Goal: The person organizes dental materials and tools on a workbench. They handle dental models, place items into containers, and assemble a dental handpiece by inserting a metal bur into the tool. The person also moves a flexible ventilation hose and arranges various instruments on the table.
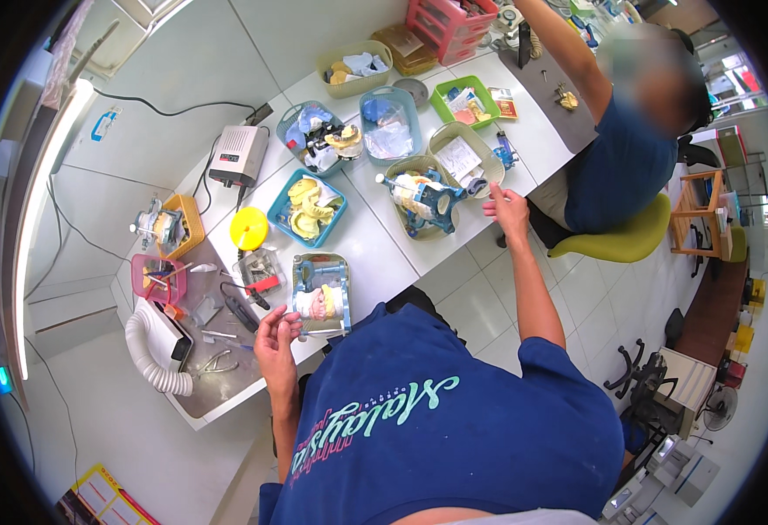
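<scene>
My left hand [277, 339] is beside a tray holding a blue dental articulator [335, 273] with pink and yellow teeth models [323, 302]. Its fingers are loosely bent and apart, with nothing visible in them. At the table's right edge, my right hand [510, 213] reaches out, thumb and fingers apart and apparently empty. Nearest to it are a beige basket [494, 164] with a written paper slip [458, 159], and a small dark blue part [475, 185] at that basket's near rim. Left of these, another basket holds a larger blue articulator [436, 199] with white plaster on it.
A blue basket of yellow casts [308, 208], a yellow round lid [248, 228] and a grey control box [239, 156] stand on the white table. At left are a white ribbed hose [150, 350] and hand tools. A person in blue [629, 166] sits at right on a green chair [633, 236].
</scene>
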Motion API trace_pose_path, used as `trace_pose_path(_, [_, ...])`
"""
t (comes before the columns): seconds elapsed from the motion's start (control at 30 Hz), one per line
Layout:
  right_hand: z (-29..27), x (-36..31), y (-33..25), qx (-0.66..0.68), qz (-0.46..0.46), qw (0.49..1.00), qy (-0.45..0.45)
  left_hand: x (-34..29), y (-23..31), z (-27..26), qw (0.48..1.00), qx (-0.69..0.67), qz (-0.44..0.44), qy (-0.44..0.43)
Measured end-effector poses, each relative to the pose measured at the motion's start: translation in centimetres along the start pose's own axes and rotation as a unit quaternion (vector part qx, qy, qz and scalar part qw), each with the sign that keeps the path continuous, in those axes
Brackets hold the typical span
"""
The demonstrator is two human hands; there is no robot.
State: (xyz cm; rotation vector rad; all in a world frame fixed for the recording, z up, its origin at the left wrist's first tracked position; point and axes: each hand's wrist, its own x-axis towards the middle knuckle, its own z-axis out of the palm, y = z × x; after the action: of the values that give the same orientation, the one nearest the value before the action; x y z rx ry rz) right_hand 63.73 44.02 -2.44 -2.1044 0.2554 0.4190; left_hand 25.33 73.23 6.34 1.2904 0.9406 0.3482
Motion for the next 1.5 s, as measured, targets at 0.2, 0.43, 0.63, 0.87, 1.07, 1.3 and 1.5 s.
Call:
trace_pose_path(0.2, [3.3,1.3,2.0,0.192,-0.004,0.980,-0.060,0.4,0.0,-0.7,1.000,0.009,0.015,-0.010])
trace_pose_path(0.43, [5.0,-2.1,0.3,0.227,-0.074,0.971,-0.022,-0.1,-0.6,-1.5,1.000,0.012,0.024,0.015])
trace_pose_path(0.63, [6.0,-6.6,5.9,0.214,-0.070,0.973,-0.050,0.4,-4.4,-2.8,0.996,0.036,0.001,0.087])
trace_pose_path(0.87, [9.8,-11.3,4.4,0.284,-0.021,0.952,-0.113,3.4,-8.4,-2.5,0.994,0.053,-0.097,0.018])
trace_pose_path(1.07, [11.5,-10.3,4.1,0.274,0.002,0.958,-0.083,6.0,-7.7,-3.5,0.984,0.144,-0.088,-0.063])
trace_pose_path(1.3, [8.8,-10.9,2.6,0.178,0.012,0.976,-0.128,6.6,-7.9,-3.0,0.980,0.092,-0.071,-0.159])
trace_pose_path(1.5, [7.9,-11.7,3.1,0.161,0.020,0.976,-0.142,5.8,-9.6,2.3,0.988,0.036,-0.031,-0.144])
